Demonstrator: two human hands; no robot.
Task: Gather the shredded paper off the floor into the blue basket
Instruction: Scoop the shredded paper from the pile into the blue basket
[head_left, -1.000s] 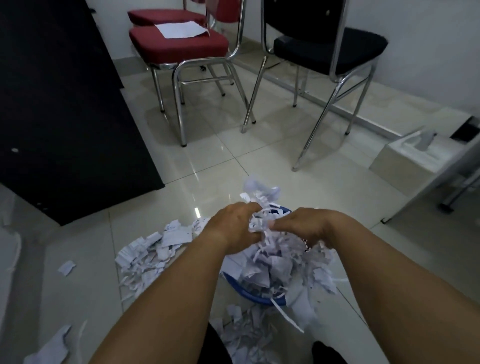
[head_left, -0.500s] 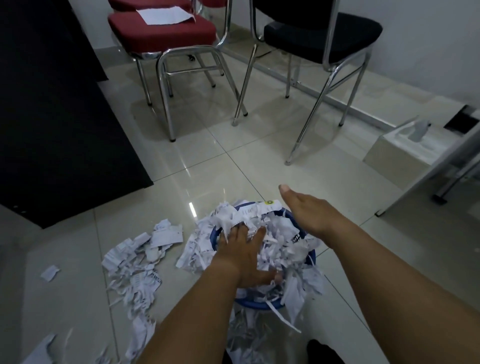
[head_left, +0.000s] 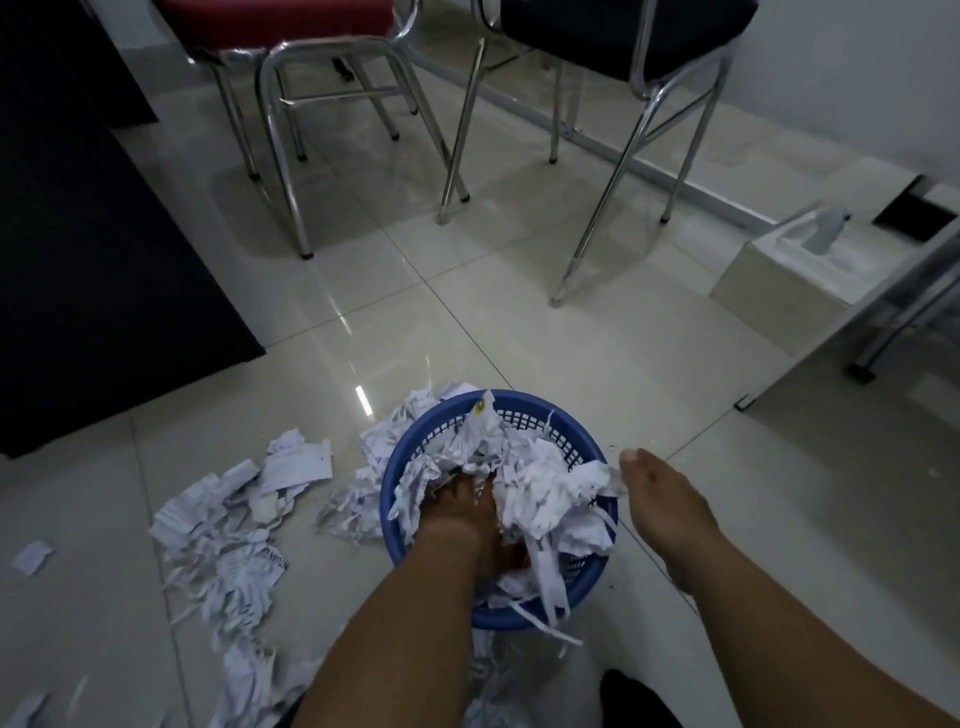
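Note:
The round blue basket (head_left: 524, 410) stands on the tiled floor in front of me, heaped with white shredded paper (head_left: 540, 483). My left hand (head_left: 462, 506) is pushed deep into that heap with flat fingers, pressing it down; the fingertips are buried. My right hand (head_left: 662, 499) hovers just outside the basket's right rim, fingers straight, holding nothing. More shredded paper (head_left: 223, 545) lies scattered on the floor left of the basket, and some strips hang over its near rim.
A red chair (head_left: 291, 104) and a black chair (head_left: 623, 78) on chrome legs stand ahead. A dark panel (head_left: 104, 234) fills the left. A white box (head_left: 789, 280) and a metal frame leg (head_left: 904, 322) are at the right.
Both hands dropped a bundle of shreds into the basket. The left hand then pushed down deep into the pile, and the right hand drew out to the basket's right side.

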